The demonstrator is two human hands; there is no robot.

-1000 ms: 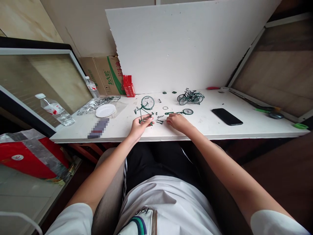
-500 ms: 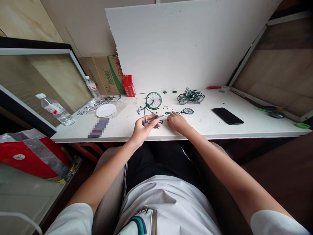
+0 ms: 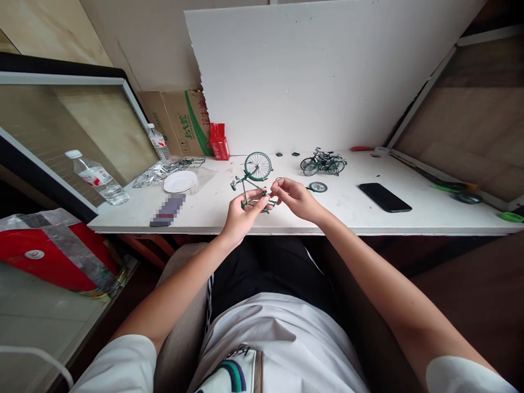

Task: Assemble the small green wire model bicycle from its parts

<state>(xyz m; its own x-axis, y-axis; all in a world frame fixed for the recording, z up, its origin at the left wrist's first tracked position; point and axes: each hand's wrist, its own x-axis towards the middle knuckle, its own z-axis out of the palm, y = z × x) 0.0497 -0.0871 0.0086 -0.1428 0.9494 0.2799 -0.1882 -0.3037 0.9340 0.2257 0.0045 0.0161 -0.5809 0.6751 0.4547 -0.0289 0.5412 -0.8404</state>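
Observation:
A green model bicycle (image 3: 246,188) with one spoked wheel fitted is tilted over the front of the table, that wheel pointing away from me. My left hand (image 3: 242,216) is closed around its frame, thumb on top. Close by on the right, my right hand (image 3: 295,197) has thumb and fingertips pinched together at the frame; whatever is between them is too small to make out. A loose wheel (image 3: 317,187) lies just beyond the right hand, and the part joined to it is mostly hidden by that hand.
Small model bicycles (image 3: 323,162) stand at the back. A black phone (image 3: 385,197) lies to the right. On the left are a white plate (image 3: 180,181), clear wrapping with dark part frames, a water bottle (image 3: 98,177) and a red box (image 3: 220,143). A white board (image 3: 319,76) rises behind.
My right hand has come up and left from the tabletop to the bicycle frame, its fingertips now at the frame. My left hand keeps its hold. The view has shifted slightly.

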